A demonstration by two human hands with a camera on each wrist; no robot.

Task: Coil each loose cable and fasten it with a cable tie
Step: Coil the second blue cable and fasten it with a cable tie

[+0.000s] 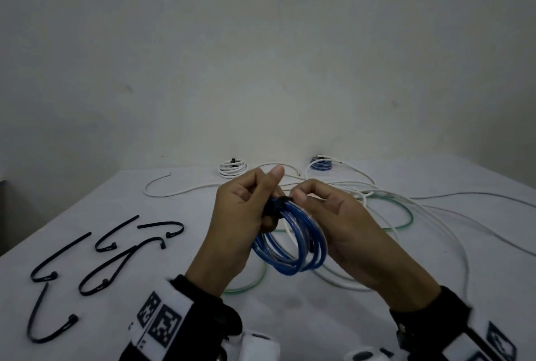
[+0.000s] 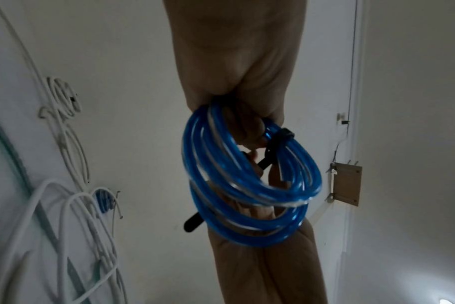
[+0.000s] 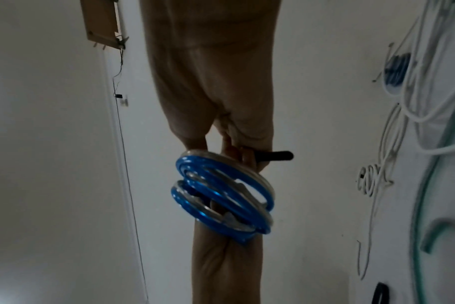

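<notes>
Fingers (image 1: 255, 186) of the left hand (image 1: 240, 215) curl round the top of the blue coil (image 1: 290, 244), held up above the worktop (image 1: 87, 331) between both hands; the right hand (image 1: 333, 215) pinches the black cable tie (image 2: 279, 139) looped there. The step looks like cinching this tie; next, its free tail (image 3: 275, 155) wants a firm pull while the loops stay bunched. Whether the tail already sits in the tie's head is hidden behind the knuckles. Beyond the coil lie two tied bundles, dim and small; loose white cables (image 1: 435, 215) wait near it.
</notes>
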